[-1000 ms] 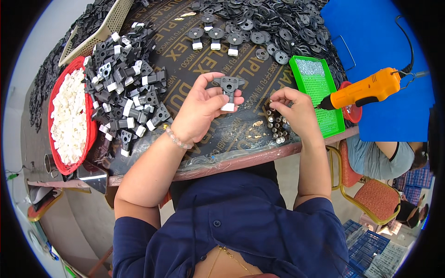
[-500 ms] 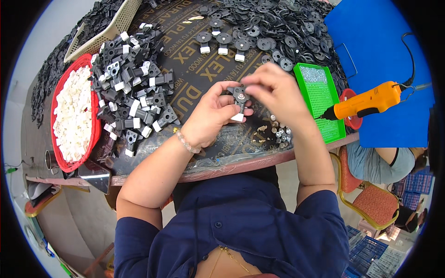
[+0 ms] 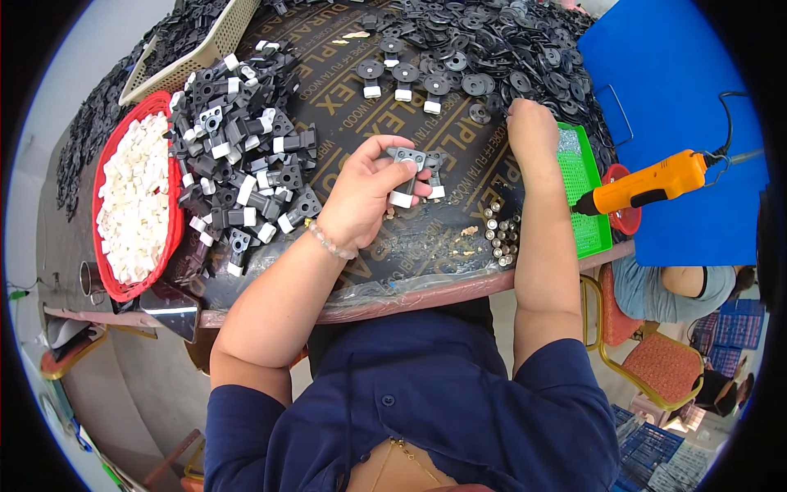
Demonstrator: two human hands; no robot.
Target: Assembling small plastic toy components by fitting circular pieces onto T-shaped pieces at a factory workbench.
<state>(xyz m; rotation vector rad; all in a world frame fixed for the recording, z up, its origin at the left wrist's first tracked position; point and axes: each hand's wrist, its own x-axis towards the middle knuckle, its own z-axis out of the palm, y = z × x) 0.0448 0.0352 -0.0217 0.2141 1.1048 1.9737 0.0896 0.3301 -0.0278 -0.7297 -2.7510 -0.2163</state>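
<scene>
moved: right hand [image 3: 531,131] left the part, now on flat black round discs [image 3: 492,61], grip unclear
left hand [image 3: 365,193]: fingers pinch black bracket with white block [image 3: 406,168]

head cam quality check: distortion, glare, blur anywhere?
Head view: strong fisheye, the table edge bows and a black vignette rings the frame; lighting even and soft, with mild sheen on the plastic film along the table's near edge; left hand with its black-and-white part and right hand are sharp, no motion blur; far black discs crowd together near the rim.
</scene>
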